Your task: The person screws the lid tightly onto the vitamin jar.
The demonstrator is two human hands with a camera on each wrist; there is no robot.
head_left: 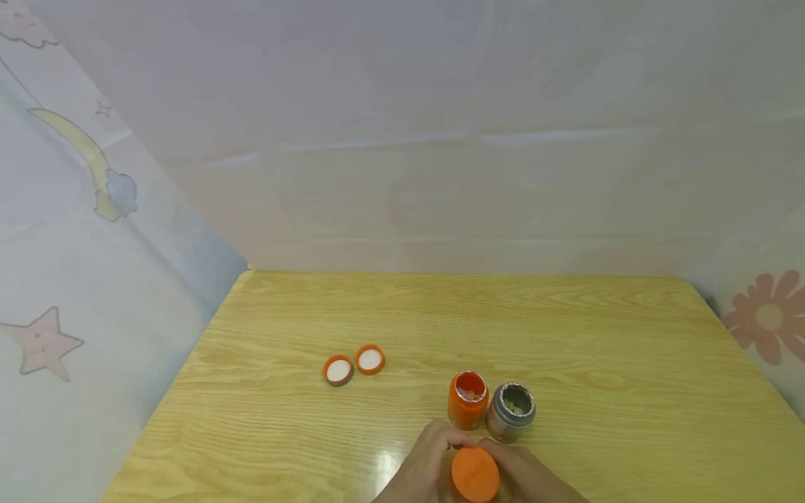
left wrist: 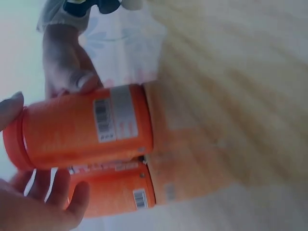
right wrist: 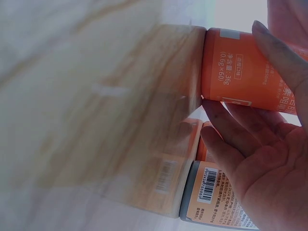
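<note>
At the near edge of the table, both hands hold an orange supplement bottle [right wrist: 236,67] with its orange lid [head_left: 475,475] on. The bottle stands upright, its base at the tabletop. My left hand [head_left: 428,457] is at the top, its thumb and curled fingers around the lid [left wrist: 13,139]. My right hand [head_left: 525,471] grips the printed body, with fingers on one side and the thumb on the other. Just beyond the hands stand an uncapped orange bottle [head_left: 464,416] and an uncapped grey bottle [head_left: 501,426], side by side, with small pale pieces inside.
Two removed lids lie with their white liners up, left of the bottles: a grey-sided lid [head_left: 339,381] and an orange lid [head_left: 370,360]. The wood-grain table [head_left: 283,433] ends at a pale cloth backdrop [head_left: 402,195], with printed cloth at both sides.
</note>
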